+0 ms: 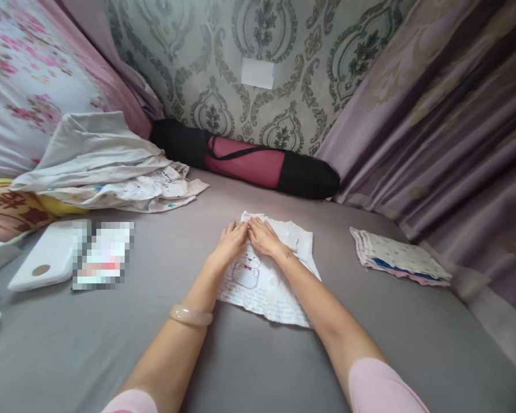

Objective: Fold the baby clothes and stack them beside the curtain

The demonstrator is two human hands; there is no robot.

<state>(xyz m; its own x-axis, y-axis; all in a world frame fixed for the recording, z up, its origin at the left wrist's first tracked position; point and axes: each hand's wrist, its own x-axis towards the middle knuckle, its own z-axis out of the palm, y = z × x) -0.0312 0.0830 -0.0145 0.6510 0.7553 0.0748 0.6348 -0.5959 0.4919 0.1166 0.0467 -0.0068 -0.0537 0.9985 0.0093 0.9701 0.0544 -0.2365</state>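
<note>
Smoothing or folding, I'd say: my left hand (232, 238) and right hand (264, 236) lie on bear-print cloth (269, 289); can't tell either grip's closure. Next probably needs an edge pinched.

Ahead of me: grey wallpaper (217, 46) with dark medallions, white rectangular plate (258, 73) on it | my right: mauve curtain (413, 143), tan motifs | my left: pink-flowered white fabric (34, 74) | below me: smooth grey sheet (163, 258) | light: soft, dimmer far right
</note>
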